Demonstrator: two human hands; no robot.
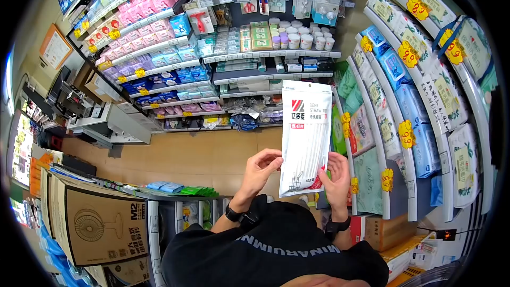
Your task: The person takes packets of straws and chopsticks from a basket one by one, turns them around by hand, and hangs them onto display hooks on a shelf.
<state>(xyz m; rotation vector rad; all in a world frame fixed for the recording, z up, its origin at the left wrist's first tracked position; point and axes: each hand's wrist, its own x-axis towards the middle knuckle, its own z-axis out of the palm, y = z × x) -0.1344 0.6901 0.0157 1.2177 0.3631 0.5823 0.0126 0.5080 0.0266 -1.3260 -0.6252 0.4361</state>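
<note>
While the right hand (pixel 336 182) holds straws (pixel 305 133), shelves (pixel 273 53) stand around

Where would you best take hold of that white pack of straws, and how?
Probably by the lower side edges of the white pack of straws, one hand from each side, thumb in front and fingers behind: it is held upright, tall and flat, so its narrow edges should be easy to pinch. The right hand has its thumb on the front near the bottom.
</note>
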